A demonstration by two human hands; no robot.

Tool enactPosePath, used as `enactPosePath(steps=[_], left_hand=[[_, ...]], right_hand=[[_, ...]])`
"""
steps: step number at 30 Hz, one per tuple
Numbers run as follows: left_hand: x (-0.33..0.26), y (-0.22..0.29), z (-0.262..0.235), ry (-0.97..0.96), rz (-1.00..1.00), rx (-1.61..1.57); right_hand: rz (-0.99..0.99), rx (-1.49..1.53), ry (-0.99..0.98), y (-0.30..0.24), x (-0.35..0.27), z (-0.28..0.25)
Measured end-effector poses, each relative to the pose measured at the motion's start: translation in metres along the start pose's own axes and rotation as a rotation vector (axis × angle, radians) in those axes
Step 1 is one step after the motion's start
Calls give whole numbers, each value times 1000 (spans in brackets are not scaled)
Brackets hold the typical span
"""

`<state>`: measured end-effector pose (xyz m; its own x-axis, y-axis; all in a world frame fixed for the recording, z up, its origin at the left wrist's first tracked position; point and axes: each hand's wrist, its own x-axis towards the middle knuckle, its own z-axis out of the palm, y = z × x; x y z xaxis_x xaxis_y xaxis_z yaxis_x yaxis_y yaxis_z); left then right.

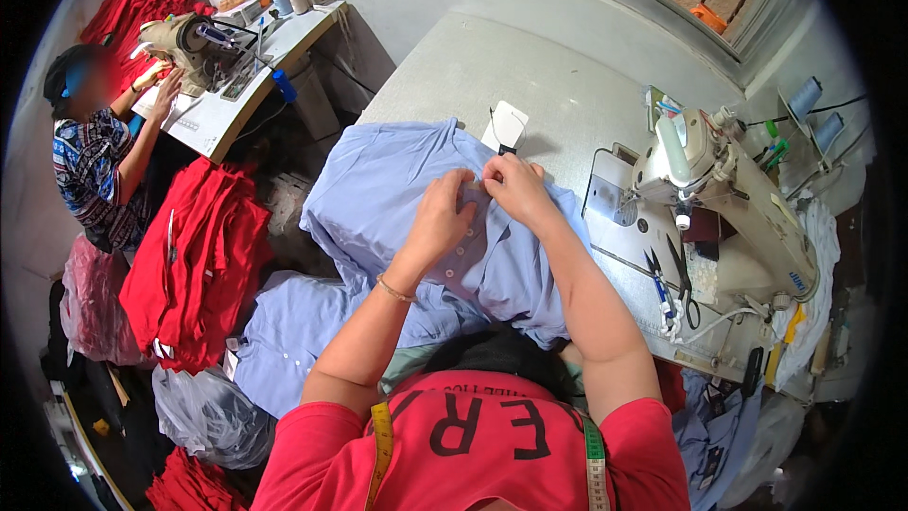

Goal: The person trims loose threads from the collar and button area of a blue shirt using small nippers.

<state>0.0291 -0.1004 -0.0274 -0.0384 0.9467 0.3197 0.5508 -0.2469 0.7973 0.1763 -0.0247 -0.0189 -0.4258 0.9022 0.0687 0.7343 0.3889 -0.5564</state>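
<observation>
A light blue button-up shirt [378,170] lies spread over the work table and hangs over its near edge, its row of pale buttons running toward me. At the upper part of the button strip my left hand [443,218] is closed, with thumb and fingers pinching the fabric edge. Right beside it my right hand [516,187] is also closed, its fingertips pinching the same spot. Whatever small part sits between the fingertips is mostly hidden. Just beyond the right hand is a white card tag [507,124] with a dark cord and a black end.
A sewing machine [719,189] stands on the right, with scissors [683,274] and blue-handled snips [659,279] nearby. More blue shirts [288,341] lie at my left. Red garments [199,265] are piled beyond them. Another person [104,151] works at a second machine [194,47].
</observation>
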Motion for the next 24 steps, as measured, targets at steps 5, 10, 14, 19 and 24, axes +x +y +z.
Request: enactPosePath(steps=[5, 10, 14, 19, 24], left_hand=[[2, 7, -1, -50, -53, -25], [2, 3, 0, -42, -31, -61], [3, 1, 1, -40, 5, -68], [3, -4, 0, -63, 54, -87], [9, 5, 1, -127, 32, -143]], right_hand=[[-94, 337, 262, 13, 1, 12], [-33, 83, 62, 0, 3, 4], [58, 167, 22, 13, 6, 4], [-20, -14, 56, -1, 1, 2], [-7, -44, 128, 3, -1, 3]])
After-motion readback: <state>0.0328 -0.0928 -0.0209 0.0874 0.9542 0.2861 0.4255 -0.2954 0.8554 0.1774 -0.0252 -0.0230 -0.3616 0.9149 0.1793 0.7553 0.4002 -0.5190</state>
